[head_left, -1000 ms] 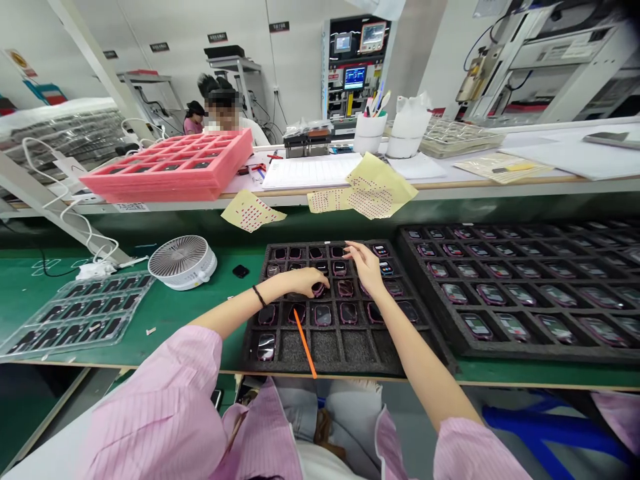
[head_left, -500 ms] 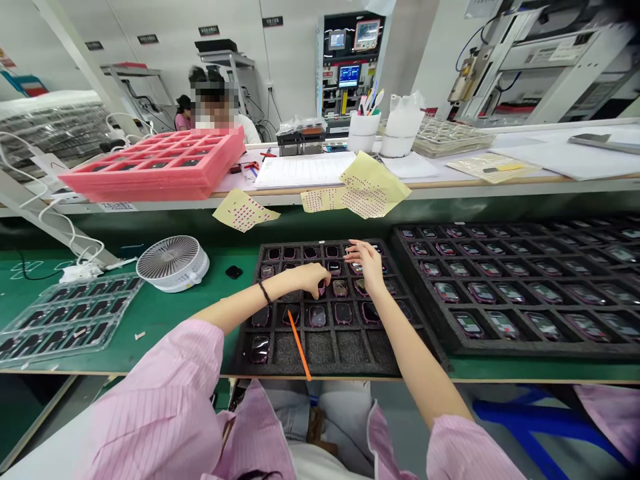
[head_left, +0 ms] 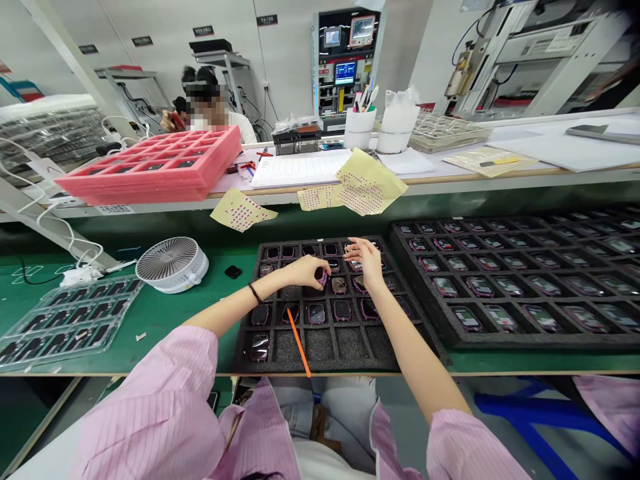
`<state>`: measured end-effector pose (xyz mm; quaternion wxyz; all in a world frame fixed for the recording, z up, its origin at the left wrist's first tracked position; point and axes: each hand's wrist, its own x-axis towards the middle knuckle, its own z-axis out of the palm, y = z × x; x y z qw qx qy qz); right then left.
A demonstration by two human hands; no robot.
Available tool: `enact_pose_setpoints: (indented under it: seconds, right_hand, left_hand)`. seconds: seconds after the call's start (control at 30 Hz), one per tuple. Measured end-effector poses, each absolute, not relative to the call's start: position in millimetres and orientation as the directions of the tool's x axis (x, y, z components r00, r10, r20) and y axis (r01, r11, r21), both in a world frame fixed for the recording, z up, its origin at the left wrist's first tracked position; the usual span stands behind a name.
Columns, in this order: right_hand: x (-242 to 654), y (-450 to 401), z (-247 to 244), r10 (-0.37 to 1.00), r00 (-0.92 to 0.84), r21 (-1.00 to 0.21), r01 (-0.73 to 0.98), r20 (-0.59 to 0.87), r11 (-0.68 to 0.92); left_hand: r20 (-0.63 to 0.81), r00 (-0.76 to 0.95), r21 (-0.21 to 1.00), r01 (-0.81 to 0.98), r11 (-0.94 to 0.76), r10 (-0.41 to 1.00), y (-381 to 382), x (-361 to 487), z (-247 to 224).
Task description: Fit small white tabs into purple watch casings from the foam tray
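Observation:
A black foam tray (head_left: pixel 327 361) with square pockets lies in front of me, many of them holding dark watch-like cases with purplish rims. Above its middle pockets, my left hand (head_left: pixel 307 272) pinches one such case (head_left: pixel 321 276) between thumb and fingers. My right hand (head_left: pixel 366 261) hovers over the tray's back right pockets with its fingers apart; nothing shows in its grasp. An orange stick (head_left: pixel 299 343) lies slantwise across the front pockets. One case (head_left: pixel 259 347) sits in the front left pocket.
A larger black tray (head_left: pixel 450 339) of cases stands on the right. To the left are a white fan (head_left: pixel 171 264), a small black piece (head_left: pixel 233 272) and a clear plastic tray (head_left: pixel 100 343). A pink foam tray (head_left: pixel 135 192) rests on the shelf; a person (head_left: pixel 245 127) sits behind it.
My left hand has lifted slightly, and the case in its fingers now shows more clearly. My right hand has barely moved. Behind the shelf, a person's raised hand has come into view.

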<state>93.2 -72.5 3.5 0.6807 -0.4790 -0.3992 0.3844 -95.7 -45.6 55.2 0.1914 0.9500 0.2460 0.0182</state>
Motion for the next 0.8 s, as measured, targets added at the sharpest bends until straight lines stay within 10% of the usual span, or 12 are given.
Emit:
enact_pose_setpoints:
  seconds: [0.47, 0.8]
  right_hand:
    - [93, -70, 0, 0.892, 0.425, -0.954, -0.174, 0.152, 0.245]
    - [66, -79, -4, 0.984, 0.169, -0.992, -0.109, 0.052, 0.071]
  left_hand:
    - [-0.149, 0.877, 0.123, 0.474, -0.872, 0.456, -58, -38, 43]
    - [0.235, 0.722, 0.43, 0.524, -0.736, 0.651, -62, -86, 42]
